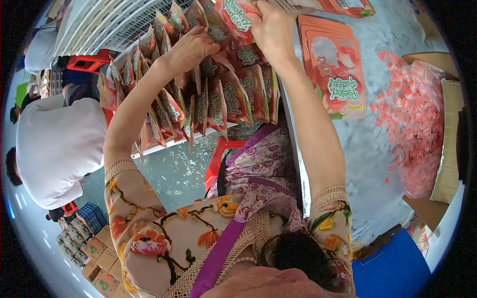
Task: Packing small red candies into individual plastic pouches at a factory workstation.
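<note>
Pouches [229,99] stood upright in tight rows, leaning on one another, apparently so that the crowding kept them from toppling. The left hand [194,48] reached in among them, fingers bunched; I could not tell whether these had closed on one. Beside it, the right hand [274,32] was clamped on the edge of a printed pouch [236,21] over the rows, probably to leave its middle uncreased. Flat pouches [330,57] lay overlapped, seemingly for easy lifting, and farther right red sweets [392,107] lay in and around a clear bag [422,181]. Around this, a co-worker [59,139] in white was at left, scuffed grey-green floor [171,174] showed mid-view, and a pale, shiny table [365,171] spread rightward.
</note>
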Available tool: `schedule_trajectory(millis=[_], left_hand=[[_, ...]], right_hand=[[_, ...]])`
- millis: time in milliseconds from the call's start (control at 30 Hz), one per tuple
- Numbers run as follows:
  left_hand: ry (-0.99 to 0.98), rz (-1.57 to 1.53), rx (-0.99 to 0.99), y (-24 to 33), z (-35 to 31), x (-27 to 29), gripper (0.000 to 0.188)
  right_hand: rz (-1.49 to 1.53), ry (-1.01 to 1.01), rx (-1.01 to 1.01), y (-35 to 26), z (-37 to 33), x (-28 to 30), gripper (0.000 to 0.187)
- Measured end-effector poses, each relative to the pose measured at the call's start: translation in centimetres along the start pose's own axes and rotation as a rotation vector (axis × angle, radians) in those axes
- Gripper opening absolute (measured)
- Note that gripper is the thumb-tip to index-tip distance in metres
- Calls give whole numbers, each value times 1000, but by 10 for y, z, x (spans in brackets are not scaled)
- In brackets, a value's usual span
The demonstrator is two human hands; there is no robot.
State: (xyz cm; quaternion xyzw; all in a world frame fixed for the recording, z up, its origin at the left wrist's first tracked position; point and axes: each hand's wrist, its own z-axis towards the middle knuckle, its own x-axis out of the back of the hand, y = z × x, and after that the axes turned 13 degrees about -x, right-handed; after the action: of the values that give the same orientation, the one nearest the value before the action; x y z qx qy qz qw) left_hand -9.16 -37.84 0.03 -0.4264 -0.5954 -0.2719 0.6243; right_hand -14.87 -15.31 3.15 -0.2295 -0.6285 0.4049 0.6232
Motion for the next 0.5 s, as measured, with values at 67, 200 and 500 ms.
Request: schedule_trajectory(millis=[67,200,500], left_hand=[[-41,-7,32,5,-1,12,17],[44,-16,104,20,-10,27,12],[119,-136,95,14,19,24,19]], right_hand=[[-1,78,40,18,11,-35,24],[116,57,24,39,21,-76,27],[556,83,-116,66,26,-117,18]])
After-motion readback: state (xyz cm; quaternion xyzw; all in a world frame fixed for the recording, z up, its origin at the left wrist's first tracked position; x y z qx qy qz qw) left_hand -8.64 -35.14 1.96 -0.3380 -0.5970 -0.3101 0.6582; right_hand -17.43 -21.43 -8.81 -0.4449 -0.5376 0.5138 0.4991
